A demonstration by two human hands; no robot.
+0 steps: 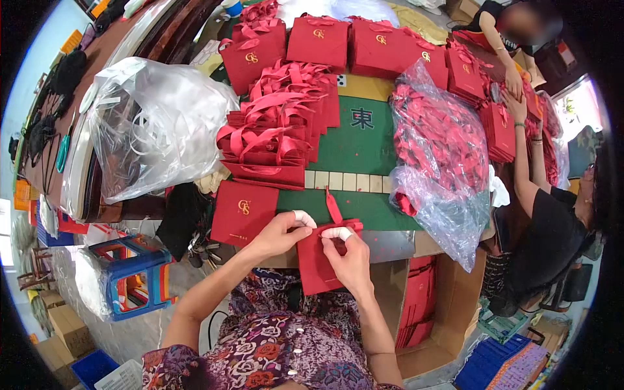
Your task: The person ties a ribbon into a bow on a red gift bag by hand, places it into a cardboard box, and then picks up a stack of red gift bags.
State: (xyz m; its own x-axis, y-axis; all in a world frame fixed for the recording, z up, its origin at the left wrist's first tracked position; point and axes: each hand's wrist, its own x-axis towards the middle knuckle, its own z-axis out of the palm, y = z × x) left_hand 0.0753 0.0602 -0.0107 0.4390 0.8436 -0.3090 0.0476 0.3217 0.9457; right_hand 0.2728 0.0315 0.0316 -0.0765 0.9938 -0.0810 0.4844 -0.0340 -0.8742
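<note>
A small red paper gift bag (316,270) hangs at the table's near edge, between my hands. My left hand (283,234) is closed in a pinch at the bag's upper left corner. My right hand (350,257) pinches the top edge, thumb in front, and covers part of it. White wrapping is on fingers of both hands. A red ribbon (333,207) sticks up behind the bag's top. Left of it lies a flat red bag (243,211) with a gold logo. The exact spot under my fingertips is hidden.
Rows of red bags with ribbon handles (276,123) stand beyond my left hand. A clear plastic bag of red ribbons (439,143) lies right; a bag of white ribbons (162,127) lies left. A cardboard box (448,325) stands below. A co-worker's arm (525,185) is at right.
</note>
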